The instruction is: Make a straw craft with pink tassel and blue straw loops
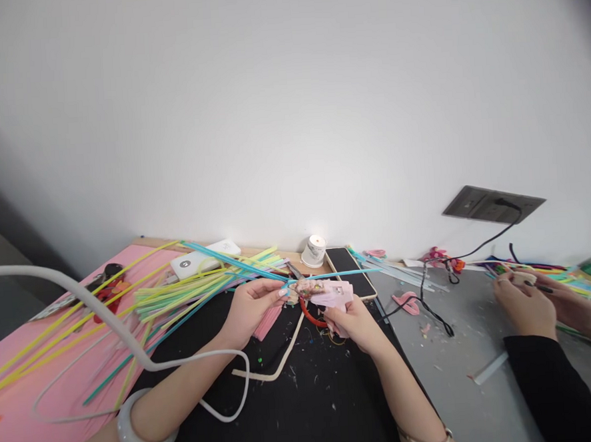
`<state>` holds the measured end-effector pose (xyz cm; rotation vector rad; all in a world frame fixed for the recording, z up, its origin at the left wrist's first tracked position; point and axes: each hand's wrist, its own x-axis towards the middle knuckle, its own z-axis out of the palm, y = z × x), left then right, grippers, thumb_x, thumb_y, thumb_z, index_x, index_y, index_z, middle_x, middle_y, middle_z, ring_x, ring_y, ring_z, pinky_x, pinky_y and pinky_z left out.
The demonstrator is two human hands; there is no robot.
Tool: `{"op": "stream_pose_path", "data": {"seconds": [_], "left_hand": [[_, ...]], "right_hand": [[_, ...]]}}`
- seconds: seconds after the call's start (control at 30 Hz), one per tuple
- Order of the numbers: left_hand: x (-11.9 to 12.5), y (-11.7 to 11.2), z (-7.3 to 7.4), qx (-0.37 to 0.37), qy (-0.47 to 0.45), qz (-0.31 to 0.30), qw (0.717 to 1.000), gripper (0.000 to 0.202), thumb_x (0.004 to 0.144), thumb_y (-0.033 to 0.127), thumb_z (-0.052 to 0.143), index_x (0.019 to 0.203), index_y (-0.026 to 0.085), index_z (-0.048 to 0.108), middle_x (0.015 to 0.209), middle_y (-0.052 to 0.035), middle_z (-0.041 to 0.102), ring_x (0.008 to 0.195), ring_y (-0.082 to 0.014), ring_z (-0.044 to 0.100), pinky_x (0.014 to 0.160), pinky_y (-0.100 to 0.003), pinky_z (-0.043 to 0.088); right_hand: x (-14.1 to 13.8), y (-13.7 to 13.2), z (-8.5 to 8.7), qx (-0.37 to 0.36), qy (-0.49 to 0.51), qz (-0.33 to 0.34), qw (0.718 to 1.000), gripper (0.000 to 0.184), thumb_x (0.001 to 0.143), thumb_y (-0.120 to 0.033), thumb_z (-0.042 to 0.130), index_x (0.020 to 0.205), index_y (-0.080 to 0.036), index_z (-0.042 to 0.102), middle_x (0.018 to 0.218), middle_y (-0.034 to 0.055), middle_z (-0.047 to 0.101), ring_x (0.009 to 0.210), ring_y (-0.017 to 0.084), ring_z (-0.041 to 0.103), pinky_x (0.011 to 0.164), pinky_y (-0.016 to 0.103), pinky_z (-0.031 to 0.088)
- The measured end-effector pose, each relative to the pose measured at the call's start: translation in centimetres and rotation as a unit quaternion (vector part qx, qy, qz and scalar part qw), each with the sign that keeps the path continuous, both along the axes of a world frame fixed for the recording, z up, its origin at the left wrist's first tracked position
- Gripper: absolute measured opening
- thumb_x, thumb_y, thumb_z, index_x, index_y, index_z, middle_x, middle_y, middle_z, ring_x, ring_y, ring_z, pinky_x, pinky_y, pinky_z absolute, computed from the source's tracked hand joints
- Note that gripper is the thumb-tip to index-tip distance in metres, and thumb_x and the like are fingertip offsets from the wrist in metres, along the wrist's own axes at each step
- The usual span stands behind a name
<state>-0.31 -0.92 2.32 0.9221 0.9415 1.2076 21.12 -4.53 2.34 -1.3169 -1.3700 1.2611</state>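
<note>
Thin blue plastic straw (359, 271) lies across both hands. The left hand (253, 303) pinches it, fingertips closed where a small speckled pink piece (308, 287) meets it. The right hand (354, 324) is closed around a pale pink plastic tool (337, 293), seemingly a small glue gun, whose tip is at that piece. The straw looks feather-light, smooth and easily kinked, so I judge a gentle pinch close to the joint better than one at mid-length. Beyond the left hand a heap of yellow, green and blue straws (199, 287) lies on the table (337, 405). Beyond the right hand are a black phone (342, 258) and a small white cup (314, 251).
</note>
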Motion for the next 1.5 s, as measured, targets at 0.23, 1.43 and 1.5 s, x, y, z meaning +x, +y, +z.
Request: {"op": "stream_pose_path", "data": {"seconds": [0.23, 1.43, 1.5], "left_hand": [[0.02, 0.01, -0.05, -0.002, 0.000, 0.001, 1.000, 0.034, 0.048, 0.035, 0.089, 0.073, 0.017, 0.074, 0.069, -0.0023, 0.076, 0.068, -0.0193, 0.071, 0.073, -0.032, 0.059], [-0.02, -0.06, 0.17, -0.005, -0.010, 0.000, 1.000, 0.036, 0.046, 0.035, 0.089, 0.072, 0.016, 0.074, 0.067, -0.0012, 0.075, 0.065, -0.0160, 0.071, 0.069, -0.027, 0.059], [-0.02, -0.07, 0.16, -0.005, -0.010, 0.002, 1.000, 0.036, 0.046, 0.035, 0.089, 0.072, 0.016, 0.074, 0.067, -0.0013, 0.075, 0.065, -0.0161, 0.071, 0.068, -0.027, 0.059]], "right_hand": [[0.08, -0.01, -0.16, 0.000, -0.012, 0.005, 1.000, 0.008, 0.075, -0.025, 0.060, 0.075, -0.017, 0.058, 0.047, -0.0050, 0.052, 0.038, 0.008, 0.040, 0.039, 0.020, 0.030], [-0.08, 0.17, 0.37, -0.030, -0.028, 0.027, 0.999, 0.022, 0.072, -0.025, 0.055, 0.053, -0.015, 0.057, 0.045, -0.0001, 0.057, 0.036, 0.008, 0.048, 0.037, 0.018, 0.035], [-0.09, 0.16, 0.35, -0.030, -0.025, 0.022, 0.999, 0.021, 0.072, -0.025, 0.056, 0.054, -0.015, 0.056, 0.046, -0.0004, 0.058, 0.036, 0.008, 0.048, 0.038, 0.018, 0.036]]}}
